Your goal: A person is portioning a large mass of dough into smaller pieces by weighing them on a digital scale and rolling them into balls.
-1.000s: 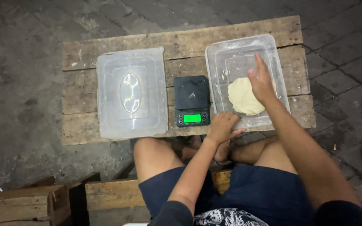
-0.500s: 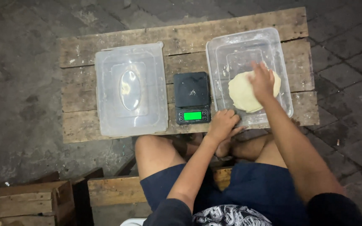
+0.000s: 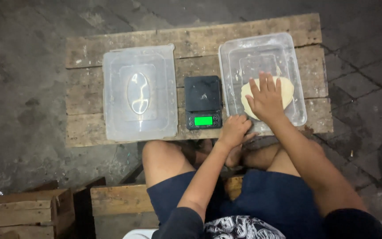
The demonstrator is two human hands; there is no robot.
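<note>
While I watch through the head camera, the right hand (image 3: pixel 267 98) lies flat on a pale round of dough (image 3: pixel 286 90), fingers spread and pressed down on its top, gripping nothing. The dough sits in the near half of a clear plastic tub (image 3: pixel 261 48), which stands at the right end of the wooden desk (image 3: pixel 85 106). The tub's far half shows only smears on its floor.

The left hand (image 3: pixel 234 129) rests at the near left corner of that tub, fingers curled over the rim area at the desk's front edge. I cannot tell whether it grips the rim or merely rests against it.

Just left of the tub, in the middle of the desk, stands a small black scale (image 3: pixel 203 102) with a lit green display facing the person; its platform carries nothing. Further left, apart from the scale by a narrow gap, lies a second clear tub (image 3: pixel 139 93), closed with its lid, glare on the lid's centre.

The desk is made of weathered planks and stands on dark paving stones (image 3: pixel 368 71). The person sits at its near side in dark blue shorts (image 3: pixel 284 199), knees tucked under the front edge. A wooden crate (image 3: pixel 23 208) stands at the lower left, well apart from the desk.
</note>
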